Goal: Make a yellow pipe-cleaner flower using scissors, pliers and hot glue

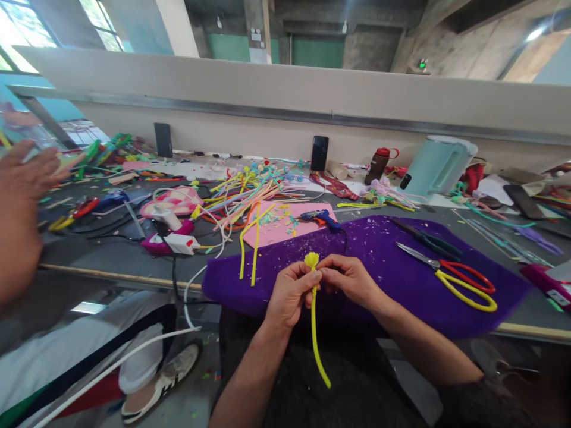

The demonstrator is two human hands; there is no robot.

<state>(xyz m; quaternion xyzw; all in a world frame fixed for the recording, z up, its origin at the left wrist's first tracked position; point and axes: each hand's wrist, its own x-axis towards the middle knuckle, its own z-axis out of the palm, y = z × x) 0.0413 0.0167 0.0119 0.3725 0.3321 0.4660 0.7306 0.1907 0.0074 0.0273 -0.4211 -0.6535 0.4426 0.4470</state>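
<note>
Between the thumb and fingers of my left hand (289,292) is a yellow pipe cleaner flower (311,259), its bunched head up and its long stem (317,351) hanging down below. My right hand (345,276) is closed in a pinch against the flower just under the head; its fingertips are partly hidden. Both hands are over the near edge of a purple cloth (370,261). Two more yellow pipe cleaners (256,249) lie on the cloth and a pink sheet (263,232), left of my hands.
Red-and-yellow-handled scissors (464,282) and dark pliers (428,238) lie on the right. A blue glue gun (323,219) rests on the pink sheet. Behind are heaped pipe cleaners (263,190), a phone (320,153) and a pale kettle (439,166). A co-worker's hand (22,208) is at far left.
</note>
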